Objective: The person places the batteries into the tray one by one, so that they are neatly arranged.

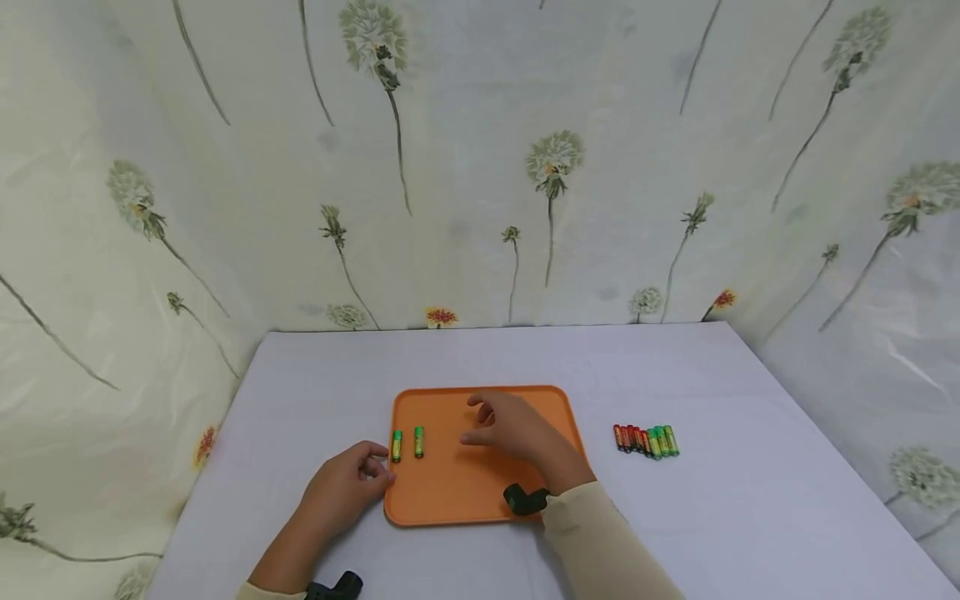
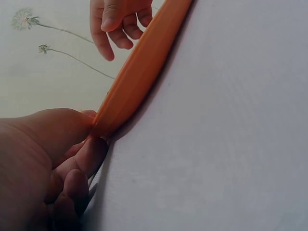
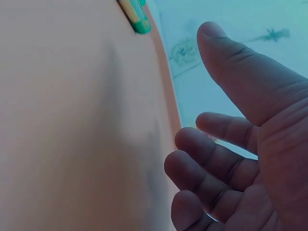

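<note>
Our left hand [image 1: 348,485] pinches the orange tray [image 1: 457,492] by its rim; two green batteries [image 1: 418,442] lie inside, nearby. Our right hand [image 1: 513,429] hangs empty above it, fingers apart; we seem between placements, probably needing to reach the red and green batteries [image 1: 655,442] on the surface [image 1: 720,525], rightward. Labels are illegible.

— What lies on the tray [image 1: 450,496]?
— Two batteries [image 1: 418,442], side by side near its left edge. The left hand [image 1: 347,487] is at that edge; the right hand [image 1: 516,429] is over the tray, right of them.
— And elsewhere?
— A row of batteries [image 1: 655,443] lies on the table [image 1: 720,525], right of the tray. A backdrop [image 1: 465,158] stands behind.
</note>
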A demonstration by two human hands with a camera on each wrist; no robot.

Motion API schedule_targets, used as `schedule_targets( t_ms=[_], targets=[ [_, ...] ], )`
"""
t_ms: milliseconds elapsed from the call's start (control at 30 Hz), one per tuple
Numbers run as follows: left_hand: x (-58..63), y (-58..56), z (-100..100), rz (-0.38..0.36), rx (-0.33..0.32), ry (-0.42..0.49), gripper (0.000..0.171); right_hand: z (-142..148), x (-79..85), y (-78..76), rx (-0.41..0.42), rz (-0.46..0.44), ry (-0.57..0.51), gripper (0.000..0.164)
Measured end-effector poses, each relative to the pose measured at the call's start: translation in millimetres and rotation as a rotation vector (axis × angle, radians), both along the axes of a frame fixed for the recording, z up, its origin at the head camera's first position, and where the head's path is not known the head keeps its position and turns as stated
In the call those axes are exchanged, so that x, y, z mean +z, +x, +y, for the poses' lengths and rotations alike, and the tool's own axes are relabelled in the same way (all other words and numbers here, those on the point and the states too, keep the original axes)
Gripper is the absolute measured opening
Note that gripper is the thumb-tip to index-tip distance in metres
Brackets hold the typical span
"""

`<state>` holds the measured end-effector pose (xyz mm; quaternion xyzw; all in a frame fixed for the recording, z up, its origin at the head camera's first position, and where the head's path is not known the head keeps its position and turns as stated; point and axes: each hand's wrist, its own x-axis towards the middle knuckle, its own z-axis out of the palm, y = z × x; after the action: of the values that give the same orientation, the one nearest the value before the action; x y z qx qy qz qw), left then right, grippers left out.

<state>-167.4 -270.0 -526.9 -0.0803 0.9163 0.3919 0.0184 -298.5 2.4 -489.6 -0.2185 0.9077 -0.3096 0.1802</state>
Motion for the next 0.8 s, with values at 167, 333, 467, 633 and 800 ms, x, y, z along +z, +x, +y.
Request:
schedule_targets(
  t_ms=[167, 333, 467, 633, 800],
  targets=[
    [-0.5, -0.9, 0, -0.010, -0.004, -0.004, 0.033, 14, 3.7, -3.5, -0.027, 0.026, 0.001, 0.068],
    [-0.3, -1.1, 1, -0.021, 0.003, 0.002, 0.033, 27, 4.5, -5.4, -0.071, 0.033, -0.018, 0.065],
    [0.0, -0.4, 2, -0.028, 0.008, 0.005, 0.033, 36, 3.5, -5.2, -0.120, 0.036, -0.022, 0.063],
    [1.3, 0.2, 2, -0.028, 0.011, -0.004, 0.033, 48, 2.3, -6.4, -0.193, 0.070, -0.014, 0.062],
    [2.0, 0.1, 2, -0.030, 0.012, 0.009, 0.034, 65, -1.2, -11.3, -0.248, 0.089, -0.021, 0.062]
  ],
)
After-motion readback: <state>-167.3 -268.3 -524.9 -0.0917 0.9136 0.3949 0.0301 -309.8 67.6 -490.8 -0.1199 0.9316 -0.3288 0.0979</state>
